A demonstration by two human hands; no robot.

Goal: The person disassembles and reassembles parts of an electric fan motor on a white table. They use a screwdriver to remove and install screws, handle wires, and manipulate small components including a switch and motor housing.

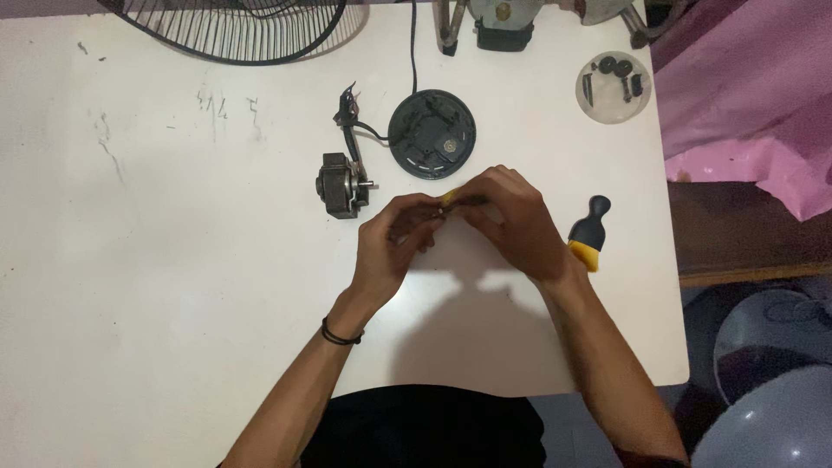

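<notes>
Standing next to the white table (130,286) and honestly this fan job looks about halfway torn down; the wire fan guard (234,30) is already off and pushed to the far edge, the small motor (342,185) lies bare on the tabletop with its shaft sticking out, and its wires run up to a frayed end near the round black housing (432,134), which lies open side up with its cord trailing away toward the far edge.

Both hands meet just in front of that housing; the left hand (390,247) is pinched around some small dark part, and the right hand (511,221) is clenched on a little yellow-tipped piece (449,196) pressed right up against it; can't tell what either bit actually is, the fingers cover most of it.

A stubby black and yellow screwdriver handle (589,232) lies just beside the right wrist, not in use; 1 clear dish (613,87) in the far right corner holds a handful of dark screws and small bits, so the fasteners are clearly out and parked.

My read: stripping down is mostly done, whatever's in the fingers is the fiddly bit in hand, and nothing is back together yet; motor, housing and guard all lie apart.
</notes>
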